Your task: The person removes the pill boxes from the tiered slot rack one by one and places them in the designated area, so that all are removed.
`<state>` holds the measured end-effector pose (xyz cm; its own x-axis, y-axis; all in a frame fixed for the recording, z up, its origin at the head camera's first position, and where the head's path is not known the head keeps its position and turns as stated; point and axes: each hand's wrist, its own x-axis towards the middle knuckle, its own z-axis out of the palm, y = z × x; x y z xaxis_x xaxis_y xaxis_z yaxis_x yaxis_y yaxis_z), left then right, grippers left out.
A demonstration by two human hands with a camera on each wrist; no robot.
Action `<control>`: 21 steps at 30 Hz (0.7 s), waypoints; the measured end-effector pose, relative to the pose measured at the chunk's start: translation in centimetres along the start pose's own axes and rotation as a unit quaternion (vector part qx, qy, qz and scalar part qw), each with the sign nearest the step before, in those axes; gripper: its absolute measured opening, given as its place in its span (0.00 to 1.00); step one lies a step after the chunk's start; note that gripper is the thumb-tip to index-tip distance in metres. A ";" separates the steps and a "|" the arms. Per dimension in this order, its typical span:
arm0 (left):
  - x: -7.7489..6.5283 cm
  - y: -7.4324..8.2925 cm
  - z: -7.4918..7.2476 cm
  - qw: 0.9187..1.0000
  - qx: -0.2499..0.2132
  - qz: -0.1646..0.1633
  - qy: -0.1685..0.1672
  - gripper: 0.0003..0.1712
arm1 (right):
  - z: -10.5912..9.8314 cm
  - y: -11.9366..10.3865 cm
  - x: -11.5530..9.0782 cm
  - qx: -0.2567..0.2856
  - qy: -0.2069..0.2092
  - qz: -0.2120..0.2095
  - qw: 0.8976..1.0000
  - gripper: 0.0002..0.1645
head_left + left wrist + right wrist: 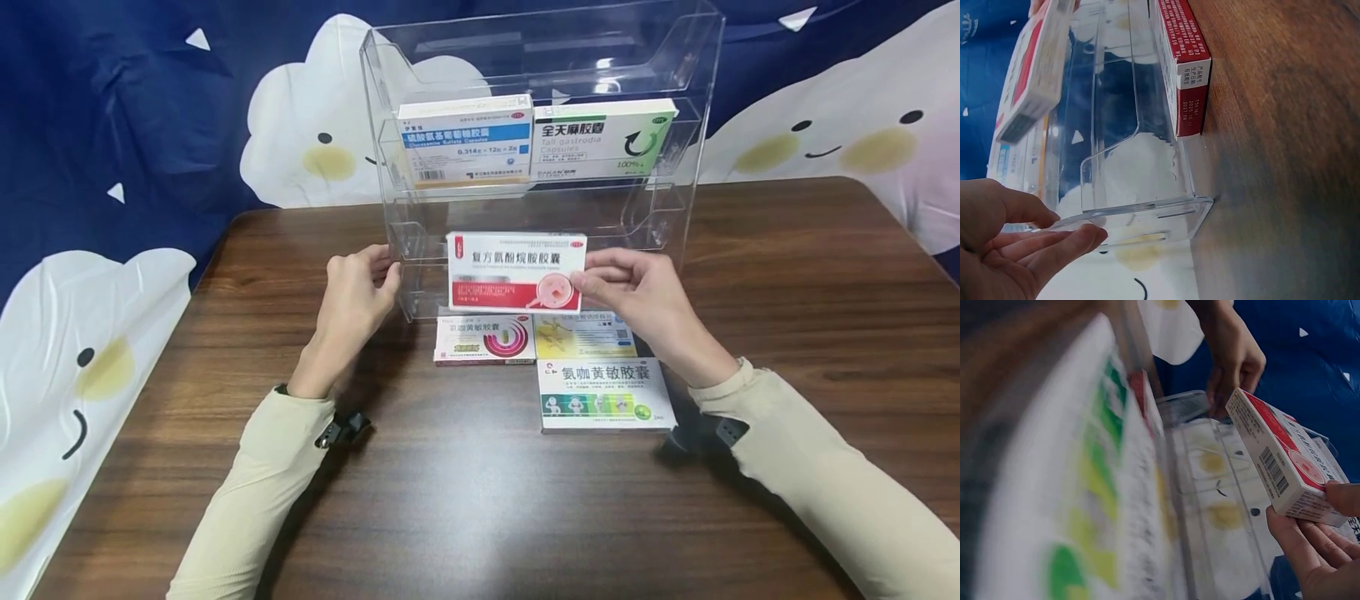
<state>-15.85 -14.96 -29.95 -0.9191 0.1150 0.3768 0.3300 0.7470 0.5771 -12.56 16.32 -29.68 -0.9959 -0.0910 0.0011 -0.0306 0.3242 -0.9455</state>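
Note:
My right hand [637,292] pinches the right end of a red-and-white medicine box [517,272], its printed front facing me before the lower tier of a clear plastic display rack [536,208]. With thumb and fingers, my left hand [356,292] grips the left side panel of that rack; the left wrist view shows the panel's edge between the fingertips [1094,234]. On the middle tier stand a blue-and-white box [468,142] and a green-and-white box [603,142]. The right wrist view shows the held box [1285,453] tilted, fingers beneath it.
Before the rack, a white box with pink rings [483,337], a partly covered yellow-and-white box [585,333] and a green-and-white box [606,396] lie on the wooden table [450,500]. A blue cloth with cloud faces [187,108] hangs behind.

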 end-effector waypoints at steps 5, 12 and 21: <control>0.0 -0.1 0.1 1.000 -0.002 -0.003 0.001 0.15 | 0.4 1.1 -0.8 -0.032 -0.027 0.007 0.999 0.24; 0.0 0.0 0.1 1.000 0.003 -0.003 0.003 0.15 | 0.7 2.2 -1.1 -0.059 -0.043 0.018 0.997 0.23; 0.1 -0.1 0.1 1.000 -0.003 0.006 0.007 0.14 | 1.1 2.8 -1.6 -0.062 -0.081 0.032 0.994 0.22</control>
<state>-16.00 -14.97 -30.08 -0.9122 0.1138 0.3937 0.3417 0.7414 0.5775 -10.93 16.35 -32.65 -0.9698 -0.2129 -0.1193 0.0119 0.4473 -0.8943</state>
